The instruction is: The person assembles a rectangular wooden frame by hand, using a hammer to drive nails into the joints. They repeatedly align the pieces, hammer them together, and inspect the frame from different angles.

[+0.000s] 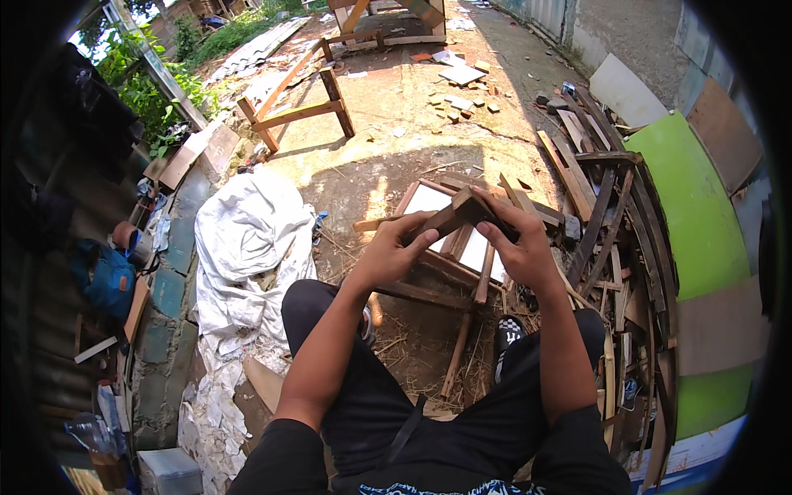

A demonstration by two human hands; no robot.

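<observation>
Two short brown wood pieces meet at an angle in front of my knees. My left hand (382,254) is closed around the left wood piece (441,222), its thumb along the near side. The darker right wood piece (476,206) is gripped in my right hand (528,249), fingers behind and thumb in front. Their ends touch at the top; whether they are fastened together I cannot tell. Below and beyond them lies a wooden frame with a white panel (426,199), partly hidden by my hands. A thin wood strip (485,276) slants across it.
A crumpled white sheet (247,223) lies at the left. Scrap wood (606,206) is piled on the right, beside a bright green panel (689,194). Farther off stand a wooden frame (301,113) and scattered broken tiles (462,75). A blue bag (103,272) sits far left.
</observation>
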